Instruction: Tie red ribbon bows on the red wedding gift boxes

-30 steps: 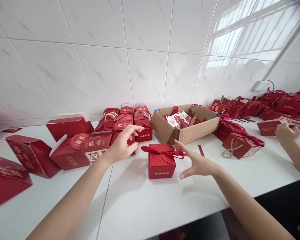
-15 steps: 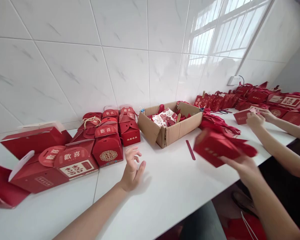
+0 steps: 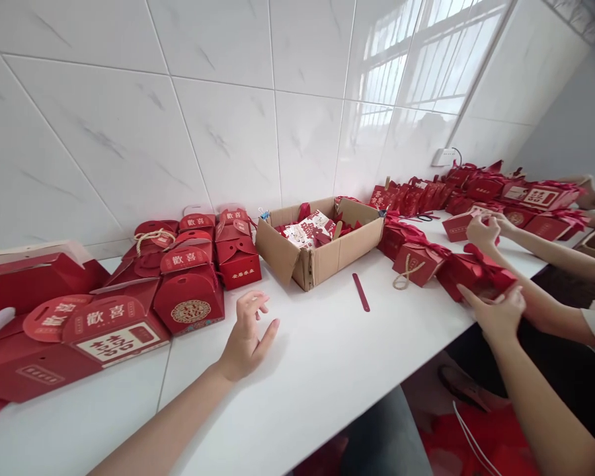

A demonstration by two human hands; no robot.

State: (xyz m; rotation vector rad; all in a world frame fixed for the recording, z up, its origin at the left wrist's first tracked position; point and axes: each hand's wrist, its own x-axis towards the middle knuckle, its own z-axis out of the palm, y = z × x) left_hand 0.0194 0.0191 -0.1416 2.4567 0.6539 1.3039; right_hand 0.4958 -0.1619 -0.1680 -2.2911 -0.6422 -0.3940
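My right hand (image 3: 496, 312) grips a small red ribbon-tied gift box (image 3: 471, 274) at the right side of the white counter (image 3: 322, 370), setting it beside other red boxes. My left hand (image 3: 248, 337) hovers just above the counter's middle, fingers spread and holding nothing. It is nearest a red box with a round gold emblem (image 3: 191, 303).
An open cardboard carton (image 3: 322, 251) holds red and white packets. Several red gift boxes (image 3: 104, 330) crowd the left. A red strip (image 3: 361, 292) lies on the counter. Another person's hands (image 3: 483, 231) work on a red box at the far right, among more red boxes (image 3: 525, 195).
My right hand picked up the ribbon-tied box from the counter's middle and carried it right to the other boxes. My left hand drew back and stayed open.
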